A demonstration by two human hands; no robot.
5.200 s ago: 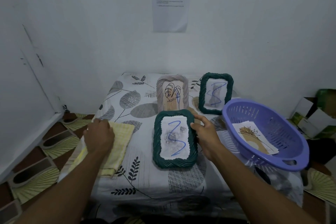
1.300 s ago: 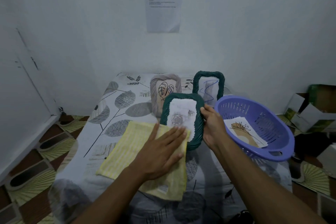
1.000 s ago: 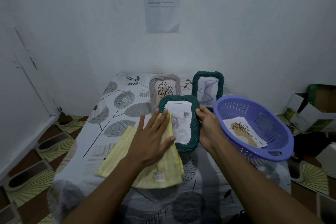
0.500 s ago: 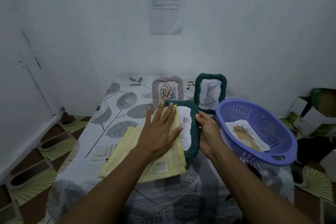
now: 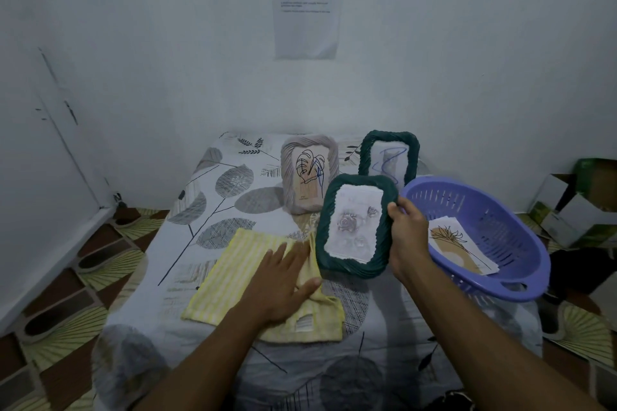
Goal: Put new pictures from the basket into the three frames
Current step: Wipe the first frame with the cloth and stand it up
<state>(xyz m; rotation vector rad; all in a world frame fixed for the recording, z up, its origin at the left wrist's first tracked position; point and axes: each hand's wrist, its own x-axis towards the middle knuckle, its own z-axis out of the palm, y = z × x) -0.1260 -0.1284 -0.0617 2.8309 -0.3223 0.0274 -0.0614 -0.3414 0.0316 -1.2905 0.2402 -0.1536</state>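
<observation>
Green woven cord rims the near frame (image 5: 352,270), which is held tilted up off the table (image 5: 213,210) by the right hand (image 5: 405,237), the fingers curled behind its right edge and the thumb laid on the front of the rim. The left hand (image 5: 280,284) is pressed flat on the yellow cloth (image 5: 230,270), fingers straight and close together, thumb spread aside. No blue scribble is seen over the rose picture (image 5: 355,227), while scribbles mark the grey frame (image 5: 309,173) and the far green frame (image 5: 389,157) at the back. The new pictures (image 5: 462,248) lie in the purple basket (image 5: 521,290), just beside the right hand. Since the rose picture has not yet been taken out, turning the frame over to reach its back is judged to be the step in hand. The grip is best kept on the rim alone, so that the front is not smeared. The cloth could be smoothed flat and the frame laid face down on it. How the back opens cannot be told from here, so it should be felt for gently, not forced.
</observation>
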